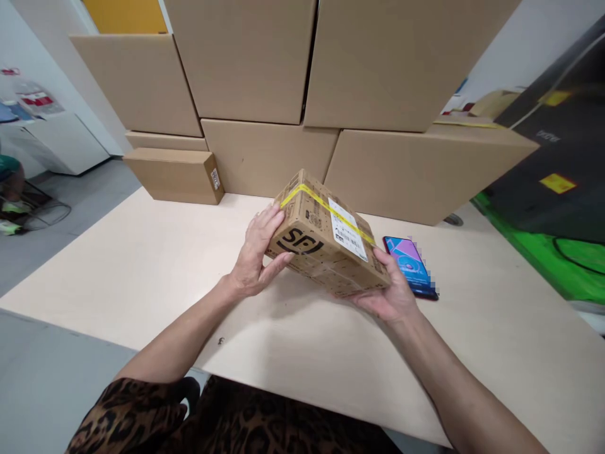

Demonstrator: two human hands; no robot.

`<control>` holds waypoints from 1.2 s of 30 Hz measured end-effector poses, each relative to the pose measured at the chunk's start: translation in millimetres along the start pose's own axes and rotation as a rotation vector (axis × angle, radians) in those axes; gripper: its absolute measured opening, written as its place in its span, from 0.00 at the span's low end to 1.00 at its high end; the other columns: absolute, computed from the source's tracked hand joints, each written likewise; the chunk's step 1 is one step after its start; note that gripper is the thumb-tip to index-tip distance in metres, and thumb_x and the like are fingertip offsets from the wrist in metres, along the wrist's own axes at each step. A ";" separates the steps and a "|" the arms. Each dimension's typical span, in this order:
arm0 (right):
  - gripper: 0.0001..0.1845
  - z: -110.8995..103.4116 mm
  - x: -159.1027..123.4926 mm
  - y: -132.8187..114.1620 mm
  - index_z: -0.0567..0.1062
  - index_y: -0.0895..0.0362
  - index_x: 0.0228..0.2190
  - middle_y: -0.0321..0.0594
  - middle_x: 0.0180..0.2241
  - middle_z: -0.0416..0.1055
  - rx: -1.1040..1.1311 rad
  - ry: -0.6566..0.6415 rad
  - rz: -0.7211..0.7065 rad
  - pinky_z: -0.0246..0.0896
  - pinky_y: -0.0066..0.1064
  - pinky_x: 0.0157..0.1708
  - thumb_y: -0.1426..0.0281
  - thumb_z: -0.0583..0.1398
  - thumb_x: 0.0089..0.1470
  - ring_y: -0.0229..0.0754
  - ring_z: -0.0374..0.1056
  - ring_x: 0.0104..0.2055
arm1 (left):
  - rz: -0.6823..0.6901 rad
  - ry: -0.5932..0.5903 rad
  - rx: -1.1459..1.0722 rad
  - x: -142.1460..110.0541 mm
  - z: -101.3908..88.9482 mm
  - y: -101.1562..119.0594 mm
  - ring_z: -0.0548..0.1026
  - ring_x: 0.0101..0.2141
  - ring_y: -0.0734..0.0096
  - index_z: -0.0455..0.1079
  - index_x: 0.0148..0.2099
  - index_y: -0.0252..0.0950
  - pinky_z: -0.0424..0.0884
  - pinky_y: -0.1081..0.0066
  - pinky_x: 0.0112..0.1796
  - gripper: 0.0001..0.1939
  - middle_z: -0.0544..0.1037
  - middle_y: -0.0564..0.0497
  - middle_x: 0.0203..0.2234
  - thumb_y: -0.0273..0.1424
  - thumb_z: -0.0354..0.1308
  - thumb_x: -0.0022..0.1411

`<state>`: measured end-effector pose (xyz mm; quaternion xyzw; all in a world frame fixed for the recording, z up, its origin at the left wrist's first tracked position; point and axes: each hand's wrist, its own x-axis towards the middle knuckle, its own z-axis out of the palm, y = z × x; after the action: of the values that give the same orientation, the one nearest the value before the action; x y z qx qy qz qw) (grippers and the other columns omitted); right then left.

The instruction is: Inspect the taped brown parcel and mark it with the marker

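Both hands hold one small parcel [326, 236] at the centre of the frame, lifted and tilted a little above the pale table [142, 265]. My left hand [255, 258] grips its printed end, and the right hand [390, 293] supports the other end from below. Yellow tape and a white label are already on top, so the parcel looks sealed; it is not yet put down. A phone [410, 266] lies just to the right, and big cartons [265, 69] stand stacked along the upper part of the frame.
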<state>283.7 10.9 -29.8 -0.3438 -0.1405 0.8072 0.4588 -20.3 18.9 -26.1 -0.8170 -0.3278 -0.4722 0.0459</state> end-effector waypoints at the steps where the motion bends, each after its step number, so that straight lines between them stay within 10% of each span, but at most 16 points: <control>1: 0.21 1.5 -1.0 3.1 0.83 0.43 0.47 0.36 0.44 0.88 0.023 -0.001 0.001 0.76 0.67 0.53 0.57 0.74 0.50 0.56 0.83 0.45 | 0.011 0.063 0.054 -1.1 5.1 2.8 0.60 0.76 0.47 0.40 0.83 0.46 0.61 0.39 0.72 0.41 0.59 0.34 0.78 0.44 0.54 0.79; 6: 0.28 11.2 -11.2 21.8 0.82 0.44 0.50 0.41 0.50 0.87 0.054 -0.051 0.030 0.77 0.68 0.50 0.55 0.75 0.48 0.61 0.81 0.51 | 0.118 0.251 0.414 -5.7 24.9 16.7 0.54 0.79 0.48 0.55 0.80 0.39 0.46 0.40 0.76 0.35 0.63 0.35 0.76 0.31 0.58 0.76; 15: 0.21 14.0 -13.4 32.4 0.86 0.45 0.43 0.36 0.42 0.88 -0.013 -0.046 -0.032 0.80 0.48 0.48 0.51 0.73 0.49 0.53 0.82 0.45 | 0.514 -0.151 0.205 -18.4 43.1 53.7 0.70 0.70 0.68 0.75 0.65 0.39 0.62 0.62 0.74 0.18 0.80 0.50 0.65 0.31 0.58 0.77; 23: 0.26 15.3 -16.9 31.8 0.83 0.43 0.53 0.38 0.51 0.87 0.019 -0.107 -0.004 0.71 0.63 0.61 0.52 0.71 0.53 0.55 0.81 0.50 | 0.488 -0.201 0.300 -12.6 27.4 28.8 0.59 0.77 0.66 0.72 0.70 0.43 0.48 0.56 0.78 0.26 0.74 0.51 0.71 0.46 0.61 0.76; 30: 0.27 12.9 -16.3 30.0 0.82 0.45 0.52 0.43 0.50 0.86 0.014 -0.081 0.044 0.79 0.60 0.47 0.53 0.73 0.51 0.61 0.80 0.51 | 0.351 -0.040 0.386 2.9 9.9 8.7 0.65 0.75 0.62 0.59 0.78 0.35 0.36 0.53 0.79 0.33 0.80 0.43 0.65 0.48 0.50 0.81; 36: 0.29 7.6 -13.6 15.6 0.81 0.43 0.55 0.44 0.52 0.86 -0.043 -0.098 0.026 0.79 0.62 0.44 0.52 0.72 0.52 0.64 0.80 0.53 | 0.291 -0.228 0.403 2.4 -3.9 0.3 0.60 0.77 0.48 0.49 0.81 0.36 0.41 0.46 0.78 0.51 0.72 0.35 0.71 0.48 0.69 0.68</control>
<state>273.1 -8.3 -26.9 -0.3155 -0.1759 0.8257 0.4334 -22.3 18.3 -22.0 -0.8777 -0.2974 -0.2908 0.2379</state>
